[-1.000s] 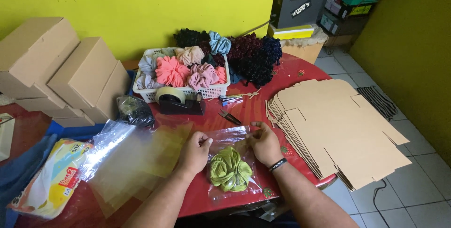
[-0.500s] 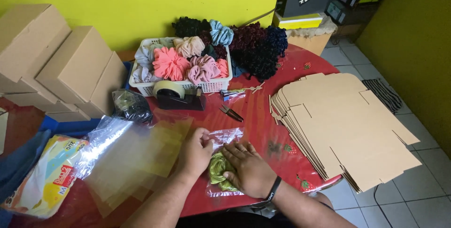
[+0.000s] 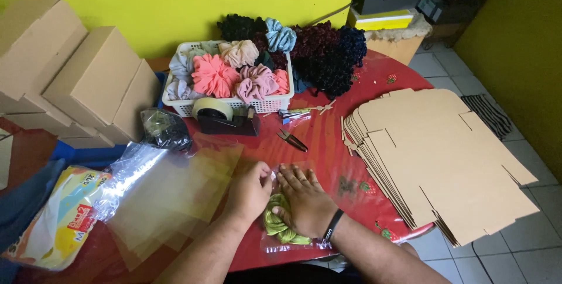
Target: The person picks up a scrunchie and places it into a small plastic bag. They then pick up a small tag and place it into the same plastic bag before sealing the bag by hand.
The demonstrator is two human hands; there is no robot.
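While the right hand lay flat with fingers spread, pressing the green scrunchie inside its clear bag on the red table, the left hand sat loosely curled at the bag's left edge, touching the right hand; whether it pinched the film could not be told. Risk noted: uneven pressure could shift the slippery bag or crease it. Left of the fingers lay loose clear sleeves and a yellow-and-red printed packet. Beyond them stood a tape dispenser and a white basket; to the right, stacked flat cartons.
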